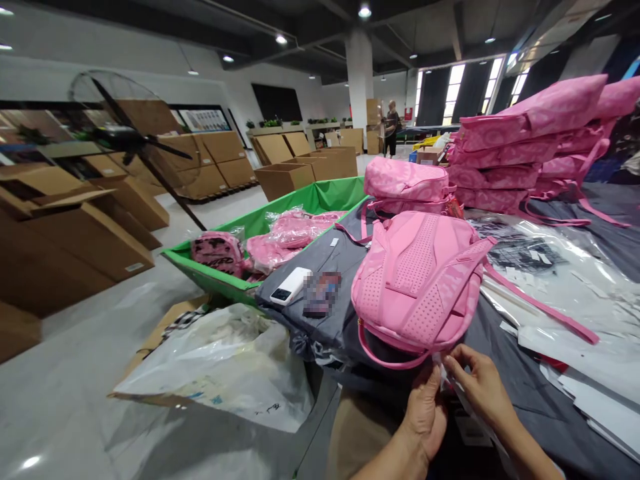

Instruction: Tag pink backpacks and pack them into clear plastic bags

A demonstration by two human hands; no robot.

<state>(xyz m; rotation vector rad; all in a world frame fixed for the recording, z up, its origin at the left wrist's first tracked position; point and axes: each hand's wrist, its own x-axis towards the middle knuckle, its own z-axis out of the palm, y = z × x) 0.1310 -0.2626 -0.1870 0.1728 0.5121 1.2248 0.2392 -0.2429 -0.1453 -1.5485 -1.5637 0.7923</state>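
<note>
A pink backpack (415,273) lies on the dark grey cloth, its padded back and shoulder straps facing up. Just off its near edge, my left hand (425,410) pinches a thin, whitish plastic piece (465,400), fingers closed. My right hand (477,383) is closed on the same piece from the other side, thumb and forefinger together. The piece looks like part of a clear bag and hangs down below my right hand; its full shape is hidden. One pink strap (543,303) trails to the right.
More pink backpacks (530,127) are stacked behind and to the right. Clear plastic bags (590,307) cover the right side. A white power bank (291,285) lies at left, beside a green-lined bin (210,277) of wrapped pink bags. Cartons (95,233) and a fan (123,139) stand beyond.
</note>
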